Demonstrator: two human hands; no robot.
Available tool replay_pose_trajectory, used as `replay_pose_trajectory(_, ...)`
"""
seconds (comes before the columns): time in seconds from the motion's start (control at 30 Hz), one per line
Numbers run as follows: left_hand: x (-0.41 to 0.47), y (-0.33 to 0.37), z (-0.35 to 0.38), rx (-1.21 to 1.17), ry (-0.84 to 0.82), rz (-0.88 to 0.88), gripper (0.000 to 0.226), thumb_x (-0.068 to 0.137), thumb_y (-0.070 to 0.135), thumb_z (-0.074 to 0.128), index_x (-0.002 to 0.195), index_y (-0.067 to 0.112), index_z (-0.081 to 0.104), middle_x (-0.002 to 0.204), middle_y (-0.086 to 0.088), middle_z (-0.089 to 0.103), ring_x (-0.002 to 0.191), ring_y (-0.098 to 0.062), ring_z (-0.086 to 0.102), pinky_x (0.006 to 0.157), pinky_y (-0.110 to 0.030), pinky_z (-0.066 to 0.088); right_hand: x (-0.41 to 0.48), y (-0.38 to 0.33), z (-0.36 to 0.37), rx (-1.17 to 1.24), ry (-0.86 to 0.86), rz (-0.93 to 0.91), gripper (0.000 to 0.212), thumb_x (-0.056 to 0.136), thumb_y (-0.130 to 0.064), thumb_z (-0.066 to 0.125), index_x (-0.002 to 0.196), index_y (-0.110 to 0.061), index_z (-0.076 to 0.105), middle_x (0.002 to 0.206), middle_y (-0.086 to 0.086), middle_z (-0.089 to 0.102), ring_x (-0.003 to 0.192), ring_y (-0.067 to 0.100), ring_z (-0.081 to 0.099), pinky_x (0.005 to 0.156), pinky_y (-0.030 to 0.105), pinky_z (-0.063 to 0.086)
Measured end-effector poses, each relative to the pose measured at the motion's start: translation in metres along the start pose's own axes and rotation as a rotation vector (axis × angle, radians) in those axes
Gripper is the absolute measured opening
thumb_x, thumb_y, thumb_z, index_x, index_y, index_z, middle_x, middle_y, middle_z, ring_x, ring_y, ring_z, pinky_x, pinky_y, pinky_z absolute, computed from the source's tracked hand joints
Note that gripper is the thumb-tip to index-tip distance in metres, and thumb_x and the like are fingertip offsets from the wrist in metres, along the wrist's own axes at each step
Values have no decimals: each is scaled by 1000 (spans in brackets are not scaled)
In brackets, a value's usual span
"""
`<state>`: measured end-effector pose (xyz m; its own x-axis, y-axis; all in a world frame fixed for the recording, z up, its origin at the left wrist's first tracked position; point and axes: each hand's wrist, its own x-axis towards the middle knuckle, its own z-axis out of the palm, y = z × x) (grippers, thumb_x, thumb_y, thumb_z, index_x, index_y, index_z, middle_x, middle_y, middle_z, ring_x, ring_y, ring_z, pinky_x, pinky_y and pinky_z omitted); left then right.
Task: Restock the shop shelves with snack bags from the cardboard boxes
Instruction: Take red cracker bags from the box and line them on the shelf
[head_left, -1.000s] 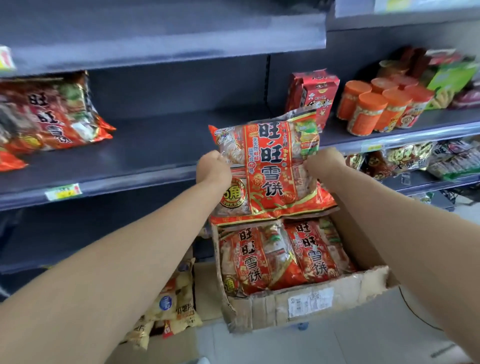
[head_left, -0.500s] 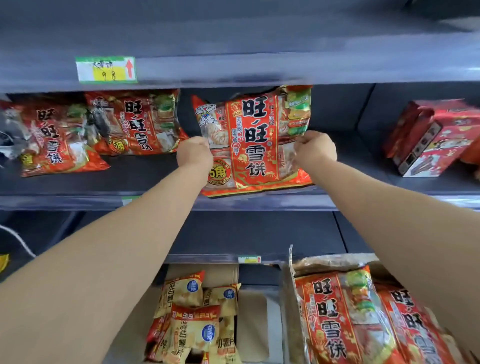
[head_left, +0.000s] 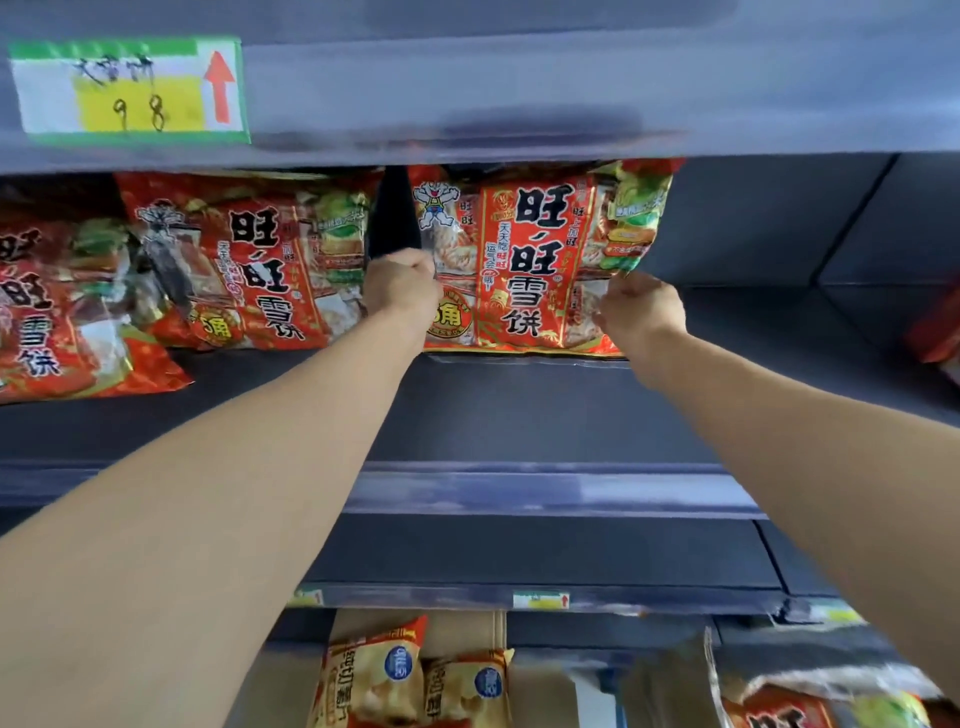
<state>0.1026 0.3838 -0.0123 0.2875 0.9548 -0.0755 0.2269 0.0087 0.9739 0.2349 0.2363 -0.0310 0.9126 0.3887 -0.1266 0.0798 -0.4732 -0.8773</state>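
A large red snack bag (head_left: 530, 260) with bold black characters stands upright at the back of the dark shelf (head_left: 519, 415). My left hand (head_left: 402, 286) grips its left edge and my right hand (head_left: 641, 312) grips its right edge. Two more red bags of the same kind lean to its left, one (head_left: 254, 265) close by and one (head_left: 57, 312) at the far left. At the bottom right, the top of another red bag (head_left: 810, 706) shows in the cardboard box (head_left: 670, 686).
An upper shelf edge carries a green and yellow price tag (head_left: 130, 91) with a red arrow. Yellow snack bags (head_left: 410, 675) lie on a low shelf below. A red package (head_left: 935, 332) sits at the far right of the same shelf.
Both hands have carried the red bag from above the box up and deep onto the shelf, and it now stands upright beside the other red bags.
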Motion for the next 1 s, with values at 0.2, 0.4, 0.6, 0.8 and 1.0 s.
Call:
replay_pose_trajectory(0.2, 38, 1, 4, 0, -35, -26, 35, 93, 0, 47, 65, 18, 58, 86, -6, 64, 83, -23, 65, 80, -35, 56, 19, -15, 18, 12, -25, -19, 31, 87, -9, 47, 61, -23, 39, 62, -10, 40, 52, 7, 35, 42, 20, 27)
replay_pose_trajectory(0.4, 56, -7, 7, 39, -62, -37, 40, 92, 0, 50, 58, 21, 52, 81, -6, 63, 80, -20, 59, 75, -34, 53, 20, -24, 26, -7, -74, -60, 31, 93, -12, 49, 122, -18, 58, 111, 1, 60, 88, 17, 53, 71, 22, 41)
replay_pose_trajectory(0.6, 49, -6, 15, 114, -70, 13, 35, 96, 10, 48, 128, 19, 58, 126, -2, 63, 108, -21, 62, 90, -29, 51, 14, -22, 31, 38, -164, -100, 38, 91, -18, 53, 128, -25, 53, 107, -10, 60, 71, 3, 54, 43, 5, 38)
replay_pose_trajectory(0.8, 31, -8, 17, 148, -158, 5, 62, 99, 6, 45, 152, 18, 17, 147, 1, 45, 133, -16, 43, 101, -22, 34, 7, -18, 25, 44, -230, -139, 43, 88, -18, 58, 128, -32, 47, 100, -12, 60, 64, -4, 47, 39, 5, 36)
replay_pose_trajectory(1.0, -5, -10, 21, 204, -178, 94, 40, 95, 1, 45, 133, 11, 49, 111, 0, 62, 97, -14, 52, 73, -20, 41, -12, -9, 6, -47, -239, -139, 41, 91, -18, 53, 131, -23, 50, 102, -2, 63, 70, 14, 53, 51, 20, 40)
